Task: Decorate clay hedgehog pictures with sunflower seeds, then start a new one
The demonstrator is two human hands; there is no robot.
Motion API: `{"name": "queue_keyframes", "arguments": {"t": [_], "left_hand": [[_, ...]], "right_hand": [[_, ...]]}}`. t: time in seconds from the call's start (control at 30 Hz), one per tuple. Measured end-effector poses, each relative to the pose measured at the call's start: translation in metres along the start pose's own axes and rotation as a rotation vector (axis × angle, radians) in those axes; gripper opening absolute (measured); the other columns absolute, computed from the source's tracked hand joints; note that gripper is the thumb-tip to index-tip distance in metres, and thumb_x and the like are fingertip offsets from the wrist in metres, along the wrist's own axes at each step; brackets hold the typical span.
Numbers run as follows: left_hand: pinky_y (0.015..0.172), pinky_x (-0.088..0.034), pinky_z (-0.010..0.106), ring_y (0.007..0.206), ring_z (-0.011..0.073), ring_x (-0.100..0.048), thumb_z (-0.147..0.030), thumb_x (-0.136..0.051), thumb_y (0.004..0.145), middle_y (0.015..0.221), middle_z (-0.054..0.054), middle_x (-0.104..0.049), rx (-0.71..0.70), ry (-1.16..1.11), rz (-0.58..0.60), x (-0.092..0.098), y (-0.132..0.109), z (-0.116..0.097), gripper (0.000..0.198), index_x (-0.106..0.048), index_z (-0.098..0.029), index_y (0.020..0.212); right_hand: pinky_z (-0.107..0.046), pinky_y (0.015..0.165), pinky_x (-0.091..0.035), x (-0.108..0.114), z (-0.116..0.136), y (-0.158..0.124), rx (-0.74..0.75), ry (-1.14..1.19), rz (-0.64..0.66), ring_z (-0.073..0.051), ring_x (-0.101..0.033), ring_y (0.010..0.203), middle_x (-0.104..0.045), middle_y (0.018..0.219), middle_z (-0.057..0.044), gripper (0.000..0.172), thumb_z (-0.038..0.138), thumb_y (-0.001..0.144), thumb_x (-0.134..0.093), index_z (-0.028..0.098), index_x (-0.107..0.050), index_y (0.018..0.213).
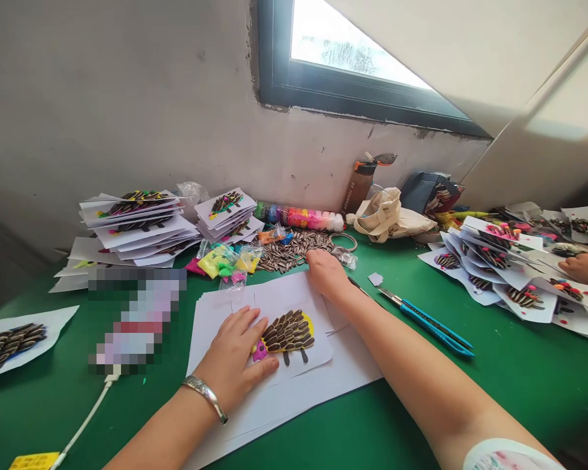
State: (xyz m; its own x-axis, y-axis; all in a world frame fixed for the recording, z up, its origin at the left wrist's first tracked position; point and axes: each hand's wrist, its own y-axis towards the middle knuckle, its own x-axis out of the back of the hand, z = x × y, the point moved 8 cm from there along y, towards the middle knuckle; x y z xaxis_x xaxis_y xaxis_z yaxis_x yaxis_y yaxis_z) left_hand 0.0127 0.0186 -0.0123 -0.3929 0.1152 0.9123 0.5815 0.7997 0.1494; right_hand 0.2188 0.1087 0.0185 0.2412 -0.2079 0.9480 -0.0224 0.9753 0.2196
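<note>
Paper stack (pixel 274 411) lies nearest on the green tabletop (pixel 396 431), apparently serving as a flat work pad. The left hand (pixel 238 343), palm down with fingers spread, rests on the card (pixel 323 356) atop this stack; the placement probably steadies the sheet. Thumb and fingers lie around the pink head of the seed figure (pixel 289 331), leaving its seed-covered body exposed. The utility knife (pixel 426 323) lies right of the stack, blade end away from the person; this orientation presumably places the handle within easier reach. Beyond the card, the right hand (pixel 326 271) extends to the near edge of the seed pile (pixel 294 251), fingers curled downward; whether they grip a seed cannot be determined. Bagged coloured packets (pixel 218 262) lie left of the pile, likely positioned for short reaches. Seed-decorated cards form a layered stack (pixel 147 238) farther left, apparently to save surface area. Wrapped coloured tubs (pixel 306 218) line the far side, near the wall (pixel 127 98), where they do not obstruct the work pad. A bottle (pixel 360 186) stands beside them.
</note>
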Motion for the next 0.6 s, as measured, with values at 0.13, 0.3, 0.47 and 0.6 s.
{"name": "queue_keyframes", "arguments": {"t": [0.13, 0.3, 0.47, 0.6], "left_hand": [[0.102, -0.034, 0.051, 0.127, 0.0346, -0.035, -0.048, -0.058, 0.076, 0.135, 0.012, -0.046, 0.011, 0.008, 0.015, -0.001, 0.0, 0.0, 0.056, -0.054, -0.019, 0.123], [0.103, -0.033, 0.05, 0.128, 0.0335, -0.034, -0.048, -0.057, 0.077, 0.135, 0.011, -0.046, 0.008, 0.007, 0.017, -0.002, 0.001, 0.0, 0.055, -0.055, -0.019, 0.123], [0.103, -0.033, 0.051, 0.128, 0.0341, -0.034, -0.051, -0.055, 0.077, 0.136, 0.013, -0.045, 0.002, 0.017, 0.042, -0.002, 0.003, -0.001, 0.058, -0.054, -0.017, 0.124], [0.103, -0.033, 0.052, 0.127, 0.0343, -0.034, -0.051, -0.055, 0.077, 0.136, 0.013, -0.044, 0.01, 0.027, 0.054, -0.002, 0.003, 0.0, 0.059, -0.053, -0.017, 0.124]], "right_hand": [[-0.024, 0.068, -0.04, 0.021, 0.001, -0.035, 0.025, 0.163, -0.012, -0.015, -0.055, 0.076, -0.061, 0.083, -0.004, 0.024, 0.016, 0.088, -0.033, 0.018, -0.056, 0.094], [-0.022, 0.066, -0.044, 0.011, 0.0, -0.086, -0.011, 0.637, 0.107, -0.012, -0.057, 0.074, -0.064, 0.08, 0.001, 0.016, 0.02, 0.081, -0.045, 0.02, -0.06, 0.086], [-0.026, 0.074, -0.044, -0.002, 0.005, -0.096, -0.038, 0.685, 0.124, -0.015, -0.059, 0.08, -0.067, 0.084, 0.0, 0.019, 0.018, 0.078, -0.049, 0.021, -0.066, 0.085], [-0.027, 0.075, -0.044, -0.001, 0.008, -0.091, -0.013, 0.639, 0.078, -0.015, -0.06, 0.083, -0.068, 0.087, 0.0, 0.021, 0.017, 0.079, -0.049, 0.023, -0.068, 0.085]]}}
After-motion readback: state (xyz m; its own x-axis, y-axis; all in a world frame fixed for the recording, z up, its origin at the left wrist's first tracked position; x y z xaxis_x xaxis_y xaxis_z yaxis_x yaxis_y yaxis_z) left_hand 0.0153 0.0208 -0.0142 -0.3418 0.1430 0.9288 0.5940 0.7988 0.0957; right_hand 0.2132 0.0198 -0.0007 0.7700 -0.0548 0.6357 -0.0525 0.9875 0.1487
